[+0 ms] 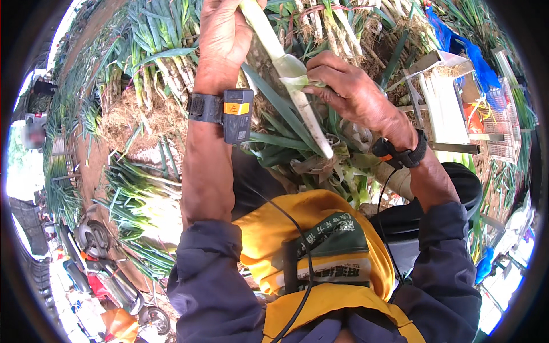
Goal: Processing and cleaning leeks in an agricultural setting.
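Observation:
My left hand (225, 35), at the top of the view, is closed around the upper part of a long leek (269, 37). The leek slants down to the right, its pale white end (323, 146) pointing toward me. My right hand (346, 88) pinches a loose outer layer (293, 71) partway down the stalk; this skin is bunched and peeled away from the stem. Under the leek lie green leaves and stripped skins (349, 174), close to my yellow apron (297, 208).
Tied bundles of leeks with hairy roots (166, 71) stand at the far left. More leeks (134, 197) lie left of my arm. To the right are a metal-framed stand (443, 106), blue plastic (454, 37) and a pale crate (503, 128). A motorcycle (111, 274) stands at lower left.

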### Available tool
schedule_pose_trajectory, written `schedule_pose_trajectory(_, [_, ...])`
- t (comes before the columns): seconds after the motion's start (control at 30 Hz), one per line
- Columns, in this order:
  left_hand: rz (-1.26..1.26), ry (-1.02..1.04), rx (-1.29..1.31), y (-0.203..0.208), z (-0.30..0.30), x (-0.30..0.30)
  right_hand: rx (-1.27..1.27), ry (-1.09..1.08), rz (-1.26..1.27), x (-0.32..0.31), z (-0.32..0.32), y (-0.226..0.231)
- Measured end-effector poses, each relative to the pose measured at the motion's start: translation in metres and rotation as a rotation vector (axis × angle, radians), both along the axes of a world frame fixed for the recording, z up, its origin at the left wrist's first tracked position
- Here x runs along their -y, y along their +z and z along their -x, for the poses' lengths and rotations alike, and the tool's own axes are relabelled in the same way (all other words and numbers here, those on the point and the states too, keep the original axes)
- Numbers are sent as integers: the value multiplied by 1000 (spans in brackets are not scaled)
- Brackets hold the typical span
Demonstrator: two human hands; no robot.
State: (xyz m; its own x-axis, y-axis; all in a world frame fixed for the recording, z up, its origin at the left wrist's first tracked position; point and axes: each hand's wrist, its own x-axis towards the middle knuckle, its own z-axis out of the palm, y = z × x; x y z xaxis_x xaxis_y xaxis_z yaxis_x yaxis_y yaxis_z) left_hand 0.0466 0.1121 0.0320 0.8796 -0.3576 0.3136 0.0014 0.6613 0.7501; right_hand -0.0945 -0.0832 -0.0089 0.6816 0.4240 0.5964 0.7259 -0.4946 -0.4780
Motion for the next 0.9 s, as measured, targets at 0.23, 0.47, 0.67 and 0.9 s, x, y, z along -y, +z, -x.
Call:
schedule_pose_trajectory(0.23, [121,88,-2,0,-13,-13,-276,174,313,11,48,-41])
schedule_pose_trajectory(0.47, [103,113,-8,-7,-29,-33,-781,78,632,41,96,-133])
schedule_pose_trajectory(0.67, [105,135,-32,-4,-27,-36,-474,-326,-13,-19,4,-40])
schedule_pose_trajectory(0.9, [176,91,51,-4,-25,-45,-86,81,15,-37,-11,-48])
